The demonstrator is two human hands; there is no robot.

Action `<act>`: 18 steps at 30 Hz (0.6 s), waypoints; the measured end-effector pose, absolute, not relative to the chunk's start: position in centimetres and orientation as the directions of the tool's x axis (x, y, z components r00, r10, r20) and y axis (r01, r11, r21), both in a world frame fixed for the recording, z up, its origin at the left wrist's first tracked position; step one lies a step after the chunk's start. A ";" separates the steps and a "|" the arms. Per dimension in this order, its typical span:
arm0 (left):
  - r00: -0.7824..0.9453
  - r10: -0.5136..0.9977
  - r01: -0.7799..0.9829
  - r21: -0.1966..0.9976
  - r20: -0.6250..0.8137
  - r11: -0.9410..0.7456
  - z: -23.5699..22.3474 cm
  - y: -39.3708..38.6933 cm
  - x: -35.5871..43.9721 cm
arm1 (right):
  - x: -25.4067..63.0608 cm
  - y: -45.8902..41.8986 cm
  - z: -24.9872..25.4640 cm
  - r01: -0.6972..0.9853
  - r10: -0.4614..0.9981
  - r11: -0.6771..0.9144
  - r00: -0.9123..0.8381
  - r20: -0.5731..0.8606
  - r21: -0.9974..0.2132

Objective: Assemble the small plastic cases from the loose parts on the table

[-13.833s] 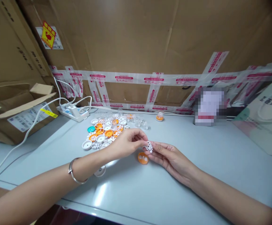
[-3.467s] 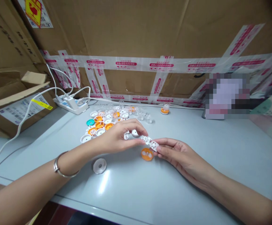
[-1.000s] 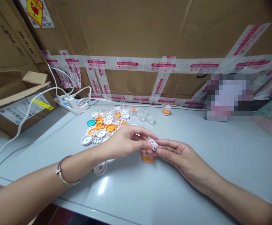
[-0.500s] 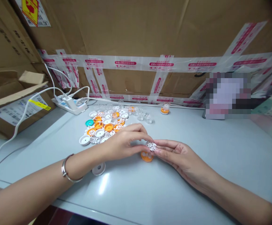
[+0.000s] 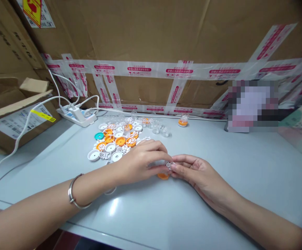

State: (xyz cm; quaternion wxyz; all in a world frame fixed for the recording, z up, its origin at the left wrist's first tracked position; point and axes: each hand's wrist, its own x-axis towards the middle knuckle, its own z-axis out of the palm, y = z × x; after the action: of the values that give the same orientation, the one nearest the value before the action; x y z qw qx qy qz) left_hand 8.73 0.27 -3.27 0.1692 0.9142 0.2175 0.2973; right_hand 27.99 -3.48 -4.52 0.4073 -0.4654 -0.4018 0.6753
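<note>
My left hand [image 5: 140,160] and my right hand [image 5: 192,170] meet fingertip to fingertip just above the table. Both pinch a small white perforated plastic disc [image 5: 169,163] between thumbs and fingers. Directly beneath the disc lies an orange round cap [image 5: 163,176], mostly hidden by my left fingers. A silver bangle [image 5: 72,194] circles my left wrist. A white round cap [image 5: 111,190] on the table is almost wholly covered by my left forearm.
A heap of white, orange and teal caps and discs [image 5: 116,139] lies behind my left hand, with clear cups [image 5: 158,130] and one assembled orange-based piece [image 5: 182,121] further back. A power strip [image 5: 76,116] with cables, cardboard boxes [image 5: 12,118] and a taped cardboard wall [image 5: 151,52] surround the grey table [image 5: 231,194].
Both hands have sunk lower with the white disc, down onto the orange cap. My left forearm has slid over the lone white cap.
</note>
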 end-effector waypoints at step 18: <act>0.384 0.907 0.244 0.928 0.175 -0.282 -3.0 -1.3 10.4 | 27.1 -3.7 -4.7 -0.186 0.991 -0.125 -0.068 -0.115 -0.975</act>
State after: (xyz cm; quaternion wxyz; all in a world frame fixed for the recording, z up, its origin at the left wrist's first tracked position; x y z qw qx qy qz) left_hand 10.38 -1.31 -2.96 0.4396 0.7063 0.4071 0.3769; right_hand 27.14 -3.68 -4.75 0.4998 -0.4649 -0.4330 0.5888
